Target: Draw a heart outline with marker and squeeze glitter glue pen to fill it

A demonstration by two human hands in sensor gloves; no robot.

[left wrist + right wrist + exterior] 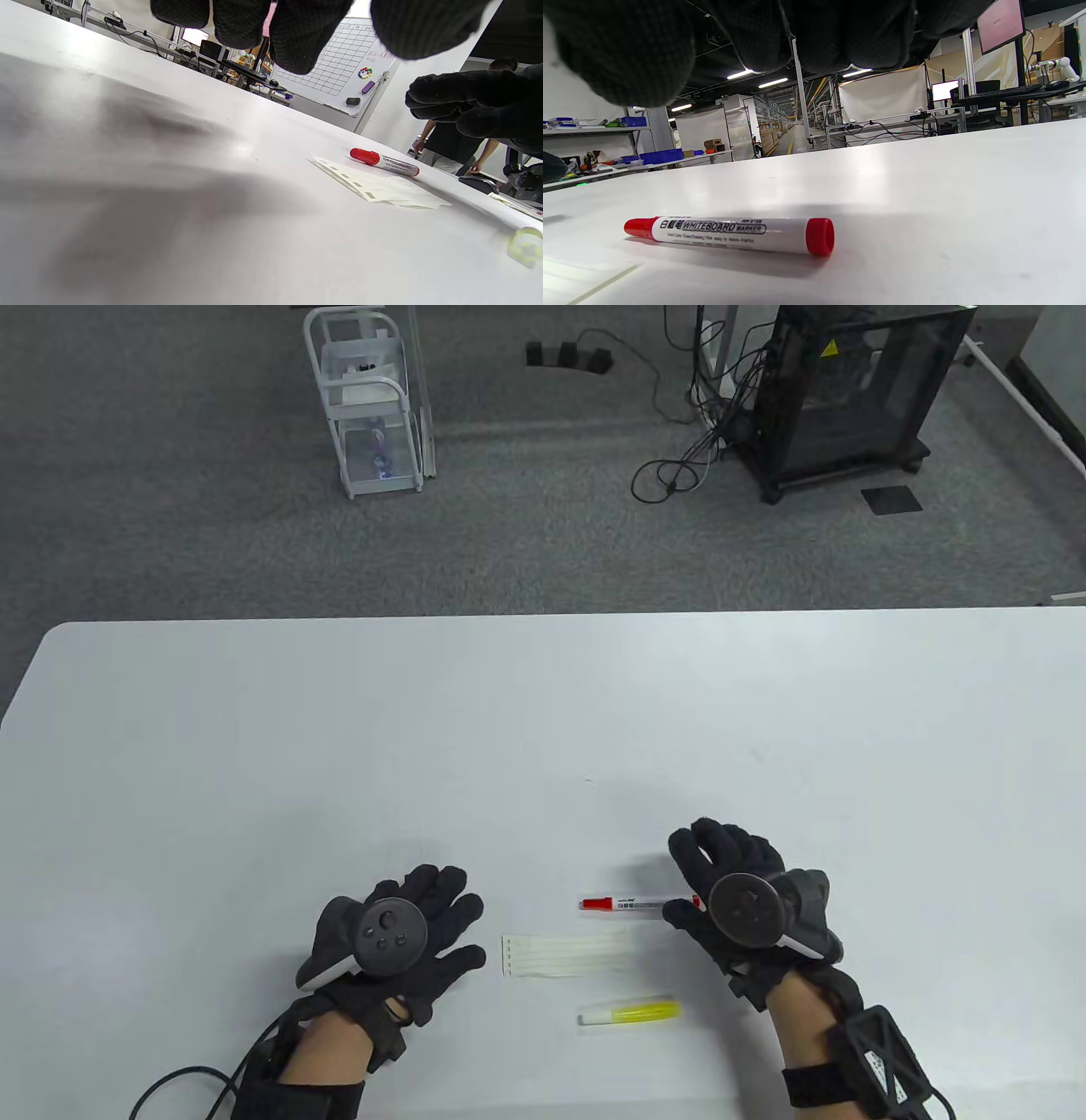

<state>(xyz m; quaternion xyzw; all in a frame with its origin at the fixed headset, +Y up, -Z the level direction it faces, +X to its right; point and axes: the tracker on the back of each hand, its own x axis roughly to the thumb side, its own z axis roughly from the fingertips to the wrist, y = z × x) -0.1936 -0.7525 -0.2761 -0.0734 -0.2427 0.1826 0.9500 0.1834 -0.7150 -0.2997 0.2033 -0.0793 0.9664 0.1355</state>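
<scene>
We see the red-capped cylindrical white plastic marker (638, 903) lying crosswise, cap leftward, on the smooth white tabletop (543, 712). Beside it, our hands hover relaxed, empty: left (399, 937), right (738, 891).

Table (254, 729): marker (640, 904), paper (568, 957), glue pen (629, 1013)

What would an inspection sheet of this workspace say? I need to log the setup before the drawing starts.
Surface: white table, matte, bare at the far side.
Job's things: red-capped whiteboard marker lying flat, cap on; white paper sheet just nearer, no heart on it; yellow glitter glue pen nearest, lying flat.
Clutter: nothing seen on the table.
Grippers: left hand spread beside the paper, holding nothing; right hand above the marker's end, not gripping it.
Cables: black lead from the left wrist; loose cords on the floor.
Surroundings: grey carpet, white cart, black cabinet.
</scene>
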